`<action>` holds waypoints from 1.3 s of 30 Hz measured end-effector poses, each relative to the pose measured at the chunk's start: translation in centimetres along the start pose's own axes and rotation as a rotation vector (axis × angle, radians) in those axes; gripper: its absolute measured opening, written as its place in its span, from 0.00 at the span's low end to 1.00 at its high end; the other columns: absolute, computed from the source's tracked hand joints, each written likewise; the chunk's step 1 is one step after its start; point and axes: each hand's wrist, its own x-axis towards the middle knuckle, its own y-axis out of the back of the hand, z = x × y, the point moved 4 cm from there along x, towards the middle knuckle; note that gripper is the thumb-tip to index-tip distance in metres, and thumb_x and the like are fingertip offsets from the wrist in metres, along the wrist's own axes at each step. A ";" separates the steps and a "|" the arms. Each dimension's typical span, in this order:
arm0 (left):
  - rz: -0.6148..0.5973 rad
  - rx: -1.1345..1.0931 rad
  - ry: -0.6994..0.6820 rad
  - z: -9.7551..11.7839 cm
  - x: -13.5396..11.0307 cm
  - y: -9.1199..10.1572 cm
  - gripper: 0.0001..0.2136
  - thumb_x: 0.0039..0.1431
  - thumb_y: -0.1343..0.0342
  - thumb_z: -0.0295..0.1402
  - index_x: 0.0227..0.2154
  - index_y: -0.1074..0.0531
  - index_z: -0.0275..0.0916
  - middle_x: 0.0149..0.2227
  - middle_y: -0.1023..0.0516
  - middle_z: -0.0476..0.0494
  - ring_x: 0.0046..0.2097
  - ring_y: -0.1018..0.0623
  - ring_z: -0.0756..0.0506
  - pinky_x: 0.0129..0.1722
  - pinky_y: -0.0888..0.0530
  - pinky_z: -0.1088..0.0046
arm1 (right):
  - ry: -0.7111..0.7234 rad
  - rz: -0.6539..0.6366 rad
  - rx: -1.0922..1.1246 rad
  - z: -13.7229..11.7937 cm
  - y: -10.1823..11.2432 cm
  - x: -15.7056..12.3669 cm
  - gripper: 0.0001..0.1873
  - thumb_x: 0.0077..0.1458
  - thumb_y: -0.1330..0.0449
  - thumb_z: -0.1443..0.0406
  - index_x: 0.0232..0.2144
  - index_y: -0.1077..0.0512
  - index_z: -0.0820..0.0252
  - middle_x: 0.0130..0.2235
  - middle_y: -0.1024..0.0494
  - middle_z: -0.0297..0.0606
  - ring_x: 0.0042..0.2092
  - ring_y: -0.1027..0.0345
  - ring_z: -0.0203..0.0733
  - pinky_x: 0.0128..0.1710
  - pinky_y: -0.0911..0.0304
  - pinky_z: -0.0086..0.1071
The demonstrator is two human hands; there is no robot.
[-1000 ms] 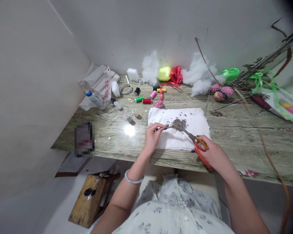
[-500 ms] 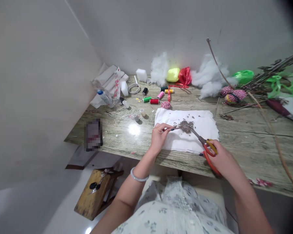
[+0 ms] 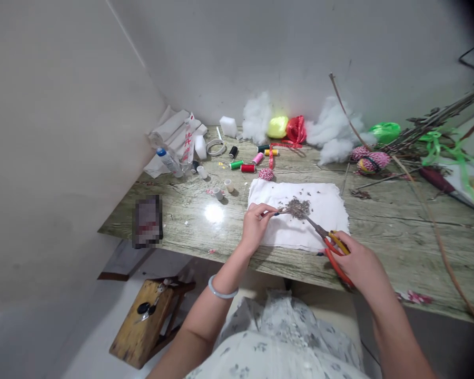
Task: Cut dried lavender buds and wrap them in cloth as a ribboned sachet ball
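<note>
My left hand (image 3: pixel 256 223) pinches a thin dried plant sprig (image 3: pixel 283 211) between thumb and fingertips, at the left side of a small heap of dry, grey-brown plant bits (image 3: pixel 299 208). The heap lies on a white cloth (image 3: pixel 332 210), with a few crumbs scattered around it. In my right hand (image 3: pixel 357 263) are scissors (image 3: pixel 321 231) with one red and one yellow handle. Their blades point up and left, the tips at the lower right edge of the heap. Whether the tips touch the sprig cannot be made out.
Behind the cloth are thread spools (image 3: pixel 248 168), red-and-white string (image 3: pixel 266 174), white stuffing (image 3: pixel 329 131) and a tape roll (image 3: pixel 216 147). Dry branches (image 3: pixel 438 118) and a long bent stem (image 3: pixel 434 226) lie at right. A wooden stool (image 3: pixel 142 326) stands below the table's left edge.
The whole view has shifted slightly. Both hands keep nearly the same places over the cloth, the left still pinching the sprig and the right still holding the scissors at the heap.
</note>
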 end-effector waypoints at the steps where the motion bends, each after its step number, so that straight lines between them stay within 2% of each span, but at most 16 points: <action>1: 0.002 0.010 0.000 0.0 0.0 0.0 0.04 0.56 0.42 0.30 0.30 0.22 0.42 0.31 0.22 0.48 0.35 0.31 0.47 0.39 0.34 0.71 | -0.012 -0.005 -0.012 0.1 0.0 0.0 0.15 0.52 0.44 0.52 0.38 0.31 0.50 0.33 0.21 0.37 0.29 0.29 0.45 0.26 0.42 0.31; 3: 0.017 0.025 0.005 0.0 0.1 0.1 0.04 0.56 0.42 0.30 0.29 0.22 0.42 0.30 0.22 0.48 0.35 0.31 0.47 0.39 0.34 0.71 | -0.057 -0.001 -0.048 0.5 0.0 0.0 0.15 0.52 0.45 0.51 0.39 0.31 0.50 0.33 0.21 0.37 0.29 0.30 0.45 0.25 0.43 0.31; 5: 0.043 0.033 0.019 0.1 0.1 0.3 0.04 0.56 0.42 0.30 0.29 0.22 0.42 0.30 0.22 0.48 0.34 0.31 0.47 0.38 0.34 0.72 | -0.071 0.041 -0.084 1.0 0.2 0.2 0.17 0.53 0.45 0.52 0.41 0.31 0.51 0.37 0.22 0.39 0.32 0.29 0.47 0.27 0.41 0.33; 9: 0.083 0.065 0.039 0.0 0.3 0.6 0.04 0.55 0.42 0.30 0.30 0.22 0.42 0.30 0.22 0.48 0.33 0.31 0.48 0.37 0.34 0.73 | 0.071 0.159 -0.065 2.0 0.4 0.5 0.19 0.52 0.43 0.54 0.44 0.31 0.55 0.45 0.26 0.43 0.43 0.31 0.50 0.39 0.36 0.38; 15: 0.061 0.110 0.024 -0.6 0.4 0.5 0.04 0.56 0.42 0.32 0.31 0.22 0.42 0.31 0.22 0.48 0.34 0.31 0.48 0.37 0.34 0.73 | 0.154 0.246 0.026 3.4 -0.4 0.2 0.18 0.52 0.42 0.54 0.42 0.27 0.57 0.40 0.29 0.43 0.45 0.34 0.51 0.46 0.36 0.42; 20: 0.079 0.136 0.015 -0.9 0.6 0.5 0.04 0.55 0.42 0.32 0.31 0.22 0.43 0.29 0.24 0.49 0.33 0.30 0.48 0.36 0.34 0.73 | 0.130 0.225 0.127 3.3 -0.4 0.0 0.18 0.53 0.42 0.56 0.45 0.29 0.55 0.41 0.30 0.43 0.47 0.35 0.50 0.49 0.38 0.44; 27: 0.081 0.155 0.002 -0.1 0.5 0.3 0.05 0.56 0.43 0.34 0.31 0.22 0.43 0.29 0.25 0.49 0.32 0.31 0.48 0.35 0.34 0.73 | 0.096 0.213 0.275 3.2 0.5 -0.3 0.16 0.54 0.43 0.58 0.44 0.33 0.55 0.47 0.29 0.43 0.51 0.34 0.47 0.52 0.39 0.40; 33: 0.005 0.147 -0.004 0.1 0.4 -0.3 0.06 0.56 0.43 0.35 0.32 0.22 0.44 0.31 0.22 0.49 0.31 0.31 0.48 0.36 0.33 0.72 | 0.023 0.160 0.337 2.9 0.5 -0.6 0.18 0.55 0.44 0.55 0.45 0.38 0.56 0.48 0.28 0.45 0.48 0.32 0.47 0.49 0.37 0.40; 36: -0.016 0.098 0.055 -0.1 0.5 -0.4 0.06 0.54 0.42 0.35 0.31 0.21 0.43 0.31 0.21 0.48 0.31 0.31 0.49 0.35 0.33 0.73 | 0.022 0.133 0.303 2.4 0.6 -1.0 0.19 0.56 0.46 0.55 0.47 0.40 0.57 0.47 0.28 0.46 0.45 0.31 0.46 0.44 0.35 0.38; 39: -0.040 -0.018 0.162 -0.6 0.5 -0.5 0.07 0.53 0.41 0.36 0.31 0.20 0.40 0.30 0.20 0.47 0.29 0.30 0.50 0.32 0.34 0.74 | 0.110 0.076 0.237 1.7 0.5 -1.2 0.21 0.54 0.44 0.56 0.48 0.42 0.57 0.48 0.30 0.47 0.46 0.32 0.47 0.44 0.36 0.39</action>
